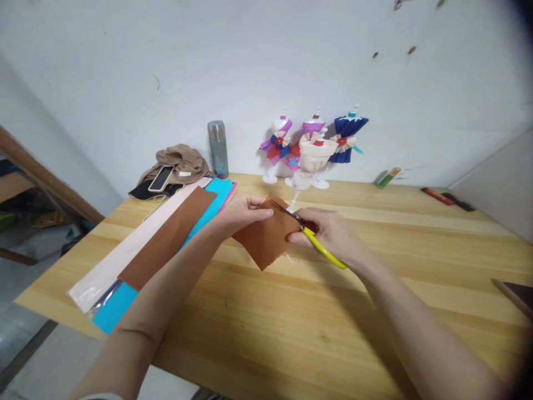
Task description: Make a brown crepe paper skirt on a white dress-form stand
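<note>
Nearest, we see the left hand point(245, 212) above the table point(258, 333), thumb and fingers pinching the upper left edge of a folded brown sheet point(268, 241). The sheet hangs below and right of those fingers, one corner pointing toward us. Right hand point(327, 229): fingers curled around the yellow-handled scissors point(323, 251), blades at the sheet's upper edge, tips close to the left thumb.

To the left we note a stack: brown strip point(166, 236) over a pale pink sheet point(125, 253) and a bright blue sheet point(113, 308), with shiny clear wrap at the near end.

Farther back, a phone point(161, 179) lies against a bunched tan cloth point(180, 161); beside it, an upright, closed flask point(219, 151), contents hidden from us. Right of that, a cream wrapped figure point(313, 161) stands before three colourful figures point(350, 136) near the wall point(250, 66). Farther right, a green-and-yellow tube point(389, 178).
</note>
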Available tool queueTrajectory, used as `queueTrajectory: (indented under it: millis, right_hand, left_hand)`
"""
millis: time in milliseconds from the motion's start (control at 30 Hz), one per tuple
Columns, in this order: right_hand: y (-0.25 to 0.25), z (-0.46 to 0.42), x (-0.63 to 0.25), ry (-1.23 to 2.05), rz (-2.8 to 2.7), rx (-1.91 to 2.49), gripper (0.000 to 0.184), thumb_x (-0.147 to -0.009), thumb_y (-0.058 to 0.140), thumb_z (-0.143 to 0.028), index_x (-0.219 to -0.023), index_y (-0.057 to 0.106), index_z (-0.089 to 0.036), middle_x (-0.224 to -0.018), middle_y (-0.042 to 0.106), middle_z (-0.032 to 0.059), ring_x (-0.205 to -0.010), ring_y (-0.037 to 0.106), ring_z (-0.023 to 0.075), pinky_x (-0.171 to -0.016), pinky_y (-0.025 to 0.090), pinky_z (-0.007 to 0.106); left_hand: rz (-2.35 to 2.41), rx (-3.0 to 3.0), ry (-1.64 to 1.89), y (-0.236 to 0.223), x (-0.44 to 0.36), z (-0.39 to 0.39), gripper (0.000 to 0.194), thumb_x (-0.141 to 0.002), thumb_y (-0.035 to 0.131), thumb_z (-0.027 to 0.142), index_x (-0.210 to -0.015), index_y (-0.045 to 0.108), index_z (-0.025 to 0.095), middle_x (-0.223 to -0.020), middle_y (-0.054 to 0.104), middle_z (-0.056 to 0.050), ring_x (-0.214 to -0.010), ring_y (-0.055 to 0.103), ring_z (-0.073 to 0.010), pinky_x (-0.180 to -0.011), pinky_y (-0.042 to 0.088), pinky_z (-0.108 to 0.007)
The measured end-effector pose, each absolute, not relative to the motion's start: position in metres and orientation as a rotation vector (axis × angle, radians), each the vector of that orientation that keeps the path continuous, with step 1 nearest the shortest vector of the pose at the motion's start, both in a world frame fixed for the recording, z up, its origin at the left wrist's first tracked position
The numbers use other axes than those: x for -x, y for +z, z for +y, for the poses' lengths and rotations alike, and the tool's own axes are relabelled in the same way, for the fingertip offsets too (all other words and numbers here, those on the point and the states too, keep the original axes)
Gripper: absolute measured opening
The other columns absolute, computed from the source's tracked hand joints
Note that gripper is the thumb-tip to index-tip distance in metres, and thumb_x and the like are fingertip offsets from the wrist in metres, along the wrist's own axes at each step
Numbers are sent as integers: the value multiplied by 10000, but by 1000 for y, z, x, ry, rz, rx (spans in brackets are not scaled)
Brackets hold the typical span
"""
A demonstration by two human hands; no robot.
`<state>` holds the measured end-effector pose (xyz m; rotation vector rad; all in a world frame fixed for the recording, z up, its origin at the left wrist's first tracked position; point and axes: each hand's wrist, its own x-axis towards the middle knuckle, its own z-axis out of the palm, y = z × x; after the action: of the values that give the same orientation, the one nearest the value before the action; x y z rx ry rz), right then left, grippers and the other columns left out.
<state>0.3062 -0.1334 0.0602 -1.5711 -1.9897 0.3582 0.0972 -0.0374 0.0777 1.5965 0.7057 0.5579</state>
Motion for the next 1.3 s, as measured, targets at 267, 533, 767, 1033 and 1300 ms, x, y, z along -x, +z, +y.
queueTrajectory:
  millis: [267, 533, 767, 1033, 1300]
  right_hand:
    - [63, -136, -305, 422, -1960, 1610, 563, -823, 553, -784, -712, 568, -233, -664, 598, 31, -611, 526, 202, -567, 365, 327]
    - [62, -137, -305, 437, -1941, 1620, 616, -814, 531, -819, -710, 606, -217, -618, 558, 16, -596, 500, 181, -558, 347, 312]
    - [63, -136, -305, 467, -1945, 1621, 611, -795, 533, -817, -686, 584, -218, -605, 550, 13, -587, 500, 175, -565, 330, 306]
    - [67, -138, -306, 472, -2016, 1571, 496, -838, 562, -722, -724, 540, -240, -652, 566, 11, -599, 492, 192, -557, 352, 324]
    - [75, -142, -315, 567, -2047, 1506, 450, -882, 570, -666, -841, 609, -219, -722, 602, 31, -651, 504, 194, -601, 396, 332]
  left_hand:
    - [719, -1611, 551, 78, -97, -38, 146, -762, 751, 277, -724, 726, 138, -703, 730, -32, -682, 670, -164, -602, 467, -234]
    - [708, -1609, 545, 78, -96, -37, 154, -751, 761, 281, -726, 722, 133, -726, 741, -35, -715, 694, -177, -625, 489, -241]
    - [704, -1567, 498, 84, -94, -40, 157, -756, 765, 278, -789, 747, 126, -791, 764, -54, -785, 713, -199, -690, 520, -267]
    - [689, -1599, 465, 86, -88, -39, 198, -790, 752, 296, -891, 778, 128, -893, 791, -88, -803, 723, -206, -719, 528, -282]
    - [695, -1640, 437, 87, -87, -38, 239, -780, 762, 317, -929, 781, 131, -928, 790, -93, -836, 717, -211, -707, 514, -272]
